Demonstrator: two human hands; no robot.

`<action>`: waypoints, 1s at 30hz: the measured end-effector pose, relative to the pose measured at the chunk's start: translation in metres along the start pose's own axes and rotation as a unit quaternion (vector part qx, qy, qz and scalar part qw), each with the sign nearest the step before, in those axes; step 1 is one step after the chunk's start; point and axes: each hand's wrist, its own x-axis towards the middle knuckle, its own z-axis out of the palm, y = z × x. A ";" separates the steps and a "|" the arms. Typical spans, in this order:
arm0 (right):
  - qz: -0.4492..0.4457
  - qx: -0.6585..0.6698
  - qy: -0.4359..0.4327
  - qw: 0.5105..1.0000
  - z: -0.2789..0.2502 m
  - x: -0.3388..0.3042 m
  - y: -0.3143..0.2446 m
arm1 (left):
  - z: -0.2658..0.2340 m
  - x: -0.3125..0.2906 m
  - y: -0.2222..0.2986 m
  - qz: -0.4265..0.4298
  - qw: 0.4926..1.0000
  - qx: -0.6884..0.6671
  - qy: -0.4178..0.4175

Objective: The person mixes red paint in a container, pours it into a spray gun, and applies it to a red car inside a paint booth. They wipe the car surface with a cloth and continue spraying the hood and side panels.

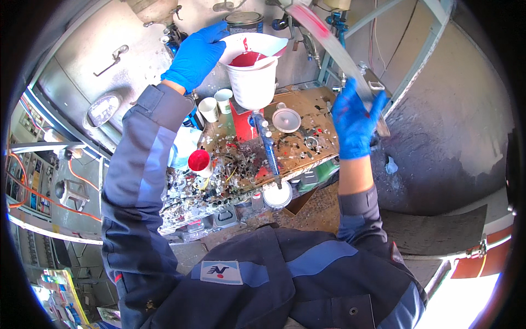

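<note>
My left hand [194,59], in a blue glove, is closed at the left rim of a white paper strainer [277,48], its fingertips partly hidden. The strainer sits in the top of a white paint cup [253,86], and red paint [247,58] shows inside. Below the cup is a spray gun with a blue handle [268,148]. At the right, my blue-gloved right hand [353,123] has a long, pale stirring stick [342,57] between thumb and fingers. Red paint streaks the stick's upper end, which slants up toward the cup's far side.
A paint-spattered bench [312,112] carries a white cup with red inside [199,161], two pale paper cups [209,109] and a round whitish lid [286,120]. Behind the strainer stands a paint tin [244,22]. A metal frame [419,71] rises at the right; a white-lidded can [277,194] sits below.
</note>
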 end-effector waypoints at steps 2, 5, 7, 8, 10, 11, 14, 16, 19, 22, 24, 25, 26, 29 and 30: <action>-0.003 -0.023 -0.009 1.000 0.015 0.021 0.027 | 0.003 -0.002 0.002 0.017 0.999 0.031 -0.002; 0.000 -0.026 0.058 0.998 0.006 0.032 0.052 | 0.008 -0.004 0.003 0.017 0.999 0.028 -0.007; 0.010 -0.024 0.061 0.998 -0.017 0.021 0.047 | 0.010 -0.005 0.001 0.033 0.999 0.011 0.001; 0.022 -0.026 0.060 0.998 -0.029 0.013 0.037 | 0.010 -0.005 0.000 0.038 0.999 0.015 0.005; 0.056 -0.004 0.057 0.997 -0.051 -0.008 0.014 | 0.010 -0.004 -0.003 0.042 0.999 0.026 0.006; 0.050 0.009 0.081 0.995 -0.059 -0.019 0.003 | 0.010 -0.003 -0.004 0.044 0.999 0.025 0.008; -0.037 -0.016 0.061 0.997 -0.063 -0.036 -0.014 | 0.008 -0.001 -0.006 0.041 0.999 0.016 0.006; -0.048 -0.041 -0.002 0.998 -0.047 -0.032 -0.014 | 0.007 -0.001 -0.004 0.006 0.999 0.042 0.017; -0.003 -0.061 -0.083 0.995 -0.011 -0.007 0.002 | 0.005 -0.002 0.001 -0.023 0.999 0.040 0.004; -0.041 -0.128 -0.034 0.990 0.004 0.023 0.038 | 0.006 -0.004 0.007 0.001 0.999 0.041 0.000; -0.001 -0.134 -0.065 0.989 -0.002 0.029 0.052 | 0.007 -0.006 0.009 0.013 0.999 0.037 -0.001; -0.005 -0.135 -0.032 0.990 -0.009 0.028 0.054 | 0.008 -0.007 0.009 0.012 0.999 0.033 -0.001; 0.007 -0.135 -0.022 0.991 -0.019 0.022 0.052 | 0.008 -0.007 0.008 0.013 0.999 0.032 -0.001; 0.027 -0.124 0.007 0.992 -0.047 -0.003 0.027 | 0.008 -0.006 0.004 0.016 1.000 0.024 -0.008; 0.020 -0.130 0.028 0.991 -0.055 -0.012 0.016 | 0.009 -0.005 0.003 0.018 0.999 0.030 -0.010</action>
